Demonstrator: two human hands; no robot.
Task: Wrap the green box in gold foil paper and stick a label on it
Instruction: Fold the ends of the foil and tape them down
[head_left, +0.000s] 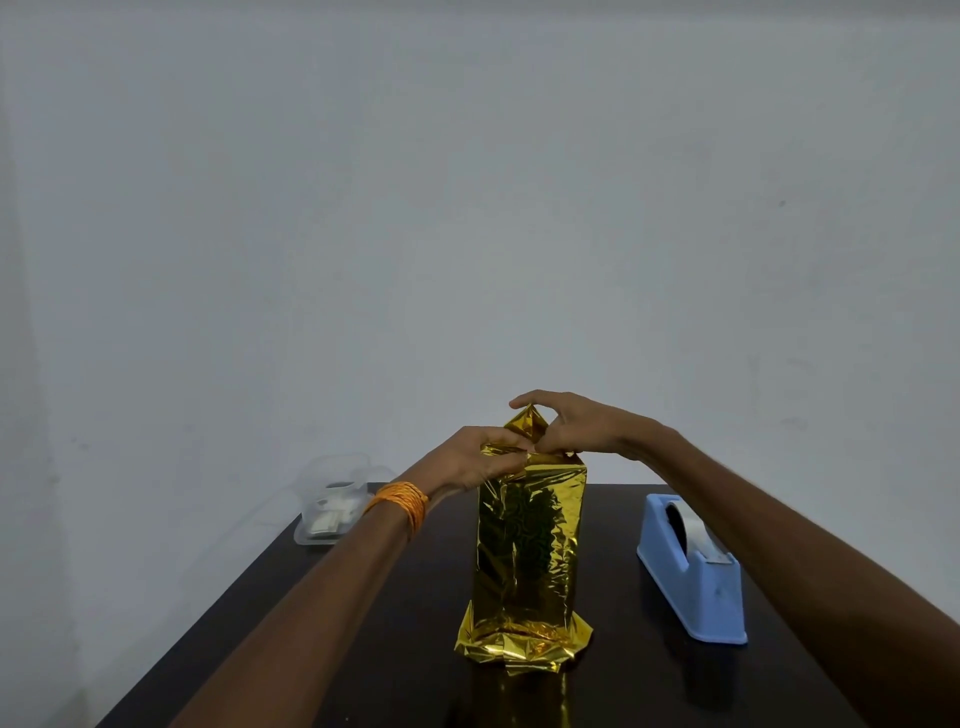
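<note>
Since the green box (530, 535) is standing on end in the middle of the desk (415, 654), its top end faces up, and that's where both hands are working. It's completely covered in the gold foil (522, 642), so you can't really see any green, just dark reflections in the wrap.

The left hand (480, 457), the one with the orange thread band (400, 501) at the wrist, pinches the foil along the box's top left edge. My guess is it's holding a tuck flat. The right hand (576, 423) pinches the foil right next to it, with the forefinger lifted over a pointed flap sticking up from the top. So both hands are close together, gripping foil, and neither one is free.

At the foot of the box the foil flares out in a crumpled skirt, so that end looks unfinished to me.

A blue tape dispenser (691, 571) sits just right of the box, handy for the right hand once the flap's down. Off to the box's left and further back is a clear plastic tub (332, 499) with small white bits inside, maybe the labels, but I can't tell.
</note>
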